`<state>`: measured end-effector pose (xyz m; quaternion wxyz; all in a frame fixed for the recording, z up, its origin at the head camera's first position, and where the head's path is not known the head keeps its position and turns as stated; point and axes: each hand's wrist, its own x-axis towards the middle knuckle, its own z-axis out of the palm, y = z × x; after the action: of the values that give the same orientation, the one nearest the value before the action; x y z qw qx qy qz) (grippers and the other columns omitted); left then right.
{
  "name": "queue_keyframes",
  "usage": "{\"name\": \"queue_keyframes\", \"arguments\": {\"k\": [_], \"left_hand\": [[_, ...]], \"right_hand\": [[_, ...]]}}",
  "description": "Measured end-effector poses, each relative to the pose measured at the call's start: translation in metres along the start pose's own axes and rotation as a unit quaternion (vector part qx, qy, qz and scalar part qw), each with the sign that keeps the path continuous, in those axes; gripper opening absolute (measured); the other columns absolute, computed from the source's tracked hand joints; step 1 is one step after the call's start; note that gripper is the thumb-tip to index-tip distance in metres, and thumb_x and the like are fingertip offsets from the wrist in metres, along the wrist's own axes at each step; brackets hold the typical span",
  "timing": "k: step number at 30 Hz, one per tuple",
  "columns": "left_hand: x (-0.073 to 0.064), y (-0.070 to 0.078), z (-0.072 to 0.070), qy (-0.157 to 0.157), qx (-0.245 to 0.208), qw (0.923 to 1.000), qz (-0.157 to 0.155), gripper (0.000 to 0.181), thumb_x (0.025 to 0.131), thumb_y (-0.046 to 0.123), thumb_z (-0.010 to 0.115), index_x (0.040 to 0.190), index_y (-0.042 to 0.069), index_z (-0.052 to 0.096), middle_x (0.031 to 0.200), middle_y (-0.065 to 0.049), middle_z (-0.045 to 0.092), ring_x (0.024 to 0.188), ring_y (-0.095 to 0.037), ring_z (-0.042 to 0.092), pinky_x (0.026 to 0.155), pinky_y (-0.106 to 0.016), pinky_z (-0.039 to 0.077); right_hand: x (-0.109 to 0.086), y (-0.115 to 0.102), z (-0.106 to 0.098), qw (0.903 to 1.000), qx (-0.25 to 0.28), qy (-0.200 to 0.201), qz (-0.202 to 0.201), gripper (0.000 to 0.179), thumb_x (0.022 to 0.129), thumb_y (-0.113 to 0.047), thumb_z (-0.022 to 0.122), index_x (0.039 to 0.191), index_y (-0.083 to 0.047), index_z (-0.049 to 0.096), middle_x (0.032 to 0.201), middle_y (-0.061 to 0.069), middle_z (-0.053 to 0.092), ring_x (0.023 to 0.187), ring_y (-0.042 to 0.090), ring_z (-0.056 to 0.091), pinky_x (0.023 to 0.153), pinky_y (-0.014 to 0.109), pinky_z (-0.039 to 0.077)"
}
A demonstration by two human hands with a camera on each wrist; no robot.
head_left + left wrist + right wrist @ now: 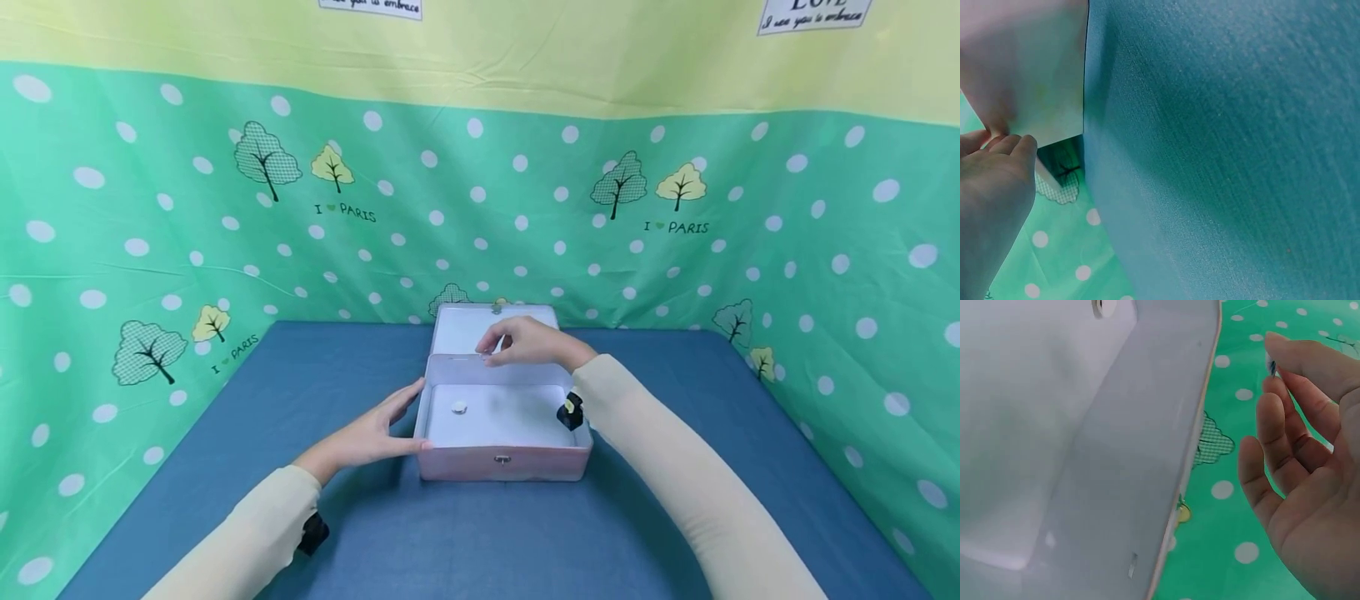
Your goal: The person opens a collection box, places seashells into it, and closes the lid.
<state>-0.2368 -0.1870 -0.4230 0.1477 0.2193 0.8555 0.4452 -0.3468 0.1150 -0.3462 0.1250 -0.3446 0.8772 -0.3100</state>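
A pink tin box (498, 463) stands on the table, its lid (457, 332) raised at the back. My left hand (367, 435) holds the box's left side, thumb at the front corner and fingers near the back. In the left wrist view, the fingertips (1022, 147) rest over the box edge. Above the back rim, my right hand (525, 342) pinches a small white piece with a dark edge (1271, 365) between thumb and index finger; its kind is unclear. A small round white piece (459, 407) lies on the box floor, at the left.
The box has a small metal clasp (502, 459) on its front. Blue cloth covers the table (465, 542). Behind and beside it hangs a green and yellow curtain (405, 192) with dots and trees. A black wrist mount (571, 412) hangs over the box's right side.
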Motion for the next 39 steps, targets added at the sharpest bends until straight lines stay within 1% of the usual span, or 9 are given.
{"name": "queue_keyframes", "arguments": {"k": [6, 11, 15, 18, 20, 22, 28, 35, 39], "left_hand": [[0.000, 0.000, 0.000, 0.000, 0.002, 1.0000, 0.001, 0.102, 0.090, 0.042, 0.076, 0.163, 0.017, 0.009, 0.167, -0.010, 0.008, 0.150, -0.036, 0.014, 0.116, -0.058, 0.021], [0.000, 0.001, 0.000, 0.000, 0.002, 1.0000, 0.000, 0.102, 0.090, 0.043, 0.076, 0.163, 0.018, 0.010, 0.167, -0.011, 0.008, 0.150, -0.036, 0.014, 0.116, -0.058, 0.021], [0.001, 0.001, 0.000, 0.000, 0.000, 1.0000, -0.002, 0.102, 0.090, 0.043, 0.076, 0.163, 0.018, 0.010, 0.167, -0.011, 0.008, 0.150, -0.037, 0.014, 0.116, -0.058, 0.021], [0.001, 0.000, 0.000, 0.000, -0.002, 1.0000, -0.004, 0.102, 0.090, 0.043, 0.076, 0.163, 0.020, 0.010, 0.167, -0.010, 0.007, 0.150, -0.036, 0.014, 0.116, -0.059, 0.020], [0.001, -0.001, 0.000, 0.000, -0.003, 1.0000, -0.004, 0.101, 0.090, 0.042, 0.076, 0.163, 0.022, 0.010, 0.167, -0.010, 0.008, 0.150, -0.036, 0.013, 0.116, -0.059, 0.020], [0.001, -0.001, 0.000, 0.000, -0.005, 1.0000, -0.004, 0.100, 0.090, 0.042, 0.076, 0.163, 0.023, 0.010, 0.167, -0.010, 0.008, 0.150, -0.036, 0.013, 0.116, -0.059, 0.020], [0.000, -0.002, 0.000, 0.003, -0.005, 1.0000, -0.003, 0.101, 0.089, 0.042, 0.076, 0.163, 0.020, 0.011, 0.167, -0.010, 0.009, 0.150, -0.036, 0.014, 0.116, -0.059, 0.020], [0.000, -0.002, 0.001, 0.002, -0.005, 1.0000, -0.007, 0.100, 0.089, 0.043, 0.076, 0.163, 0.024, 0.011, 0.167, -0.010, 0.008, 0.150, -0.037, 0.014, 0.116, -0.060, 0.020], [0.000, -0.002, 0.001, 0.003, -0.003, 1.0000, -0.005, 0.100, 0.089, 0.043, 0.077, 0.163, 0.025, 0.012, 0.167, -0.010, 0.008, 0.150, -0.037, 0.014, 0.116, -0.060, 0.020]], "right_hand": [[0.008, 0.004, 0.006, 0.9998, 0.008, -0.019, 0.002, 0.029, 0.092, -0.022, 0.075, 0.116, -0.005, 0.073, 0.101, -0.005, 0.069, 0.097, 0.018, 0.063, 0.083, 0.030, 0.052], [0.011, 0.006, 0.010, 0.9994, 0.023, -0.023, 0.012, 0.028, 0.092, -0.017, 0.075, 0.116, -0.004, 0.073, 0.100, -0.003, 0.069, 0.100, 0.021, 0.063, 0.085, 0.030, 0.052], [0.012, 0.007, 0.013, 0.9994, 0.026, -0.021, 0.013, 0.029, 0.092, -0.016, 0.075, 0.118, -0.004, 0.072, 0.104, 0.003, 0.069, 0.101, 0.022, 0.064, 0.086, 0.031, 0.052], [0.013, 0.008, 0.013, 0.9993, 0.026, -0.022, 0.015, 0.032, 0.092, -0.018, 0.075, 0.121, -0.004, 0.070, 0.111, 0.011, 0.068, 0.103, 0.023, 0.064, 0.088, 0.032, 0.051], [0.012, 0.008, 0.013, 0.9993, 0.025, -0.022, 0.018, 0.034, 0.092, -0.019, 0.076, 0.122, -0.004, 0.069, 0.114, 0.013, 0.067, 0.104, 0.024, 0.064, 0.089, 0.032, 0.051], [0.012, 0.007, 0.012, 0.9993, 0.022, -0.023, 0.019, 0.034, 0.092, -0.019, 0.076, 0.122, -0.004, 0.070, 0.112, 0.011, 0.067, 0.104, 0.024, 0.064, 0.089, 0.032, 0.051], [0.010, 0.003, 0.010, 0.9992, 0.018, -0.028, 0.022, 0.034, 0.092, -0.021, 0.076, 0.121, -0.005, 0.071, 0.100, -0.001, 0.067, 0.101, 0.021, 0.064, 0.086, 0.031, 0.052], [0.003, 0.002, 0.002, 0.9992, 0.012, -0.028, 0.026, 0.031, 0.093, -0.018, 0.074, 0.122, -0.006, 0.070, 0.100, -0.001, 0.066, 0.099, 0.020, 0.064, 0.086, 0.031, 0.052], [-0.004, 0.002, -0.005, 0.9993, 0.009, -0.026, 0.026, 0.033, 0.093, -0.020, 0.074, 0.122, -0.005, 0.070, 0.100, 0.000, 0.067, 0.099, 0.020, 0.064, 0.085, 0.031, 0.053]]}}
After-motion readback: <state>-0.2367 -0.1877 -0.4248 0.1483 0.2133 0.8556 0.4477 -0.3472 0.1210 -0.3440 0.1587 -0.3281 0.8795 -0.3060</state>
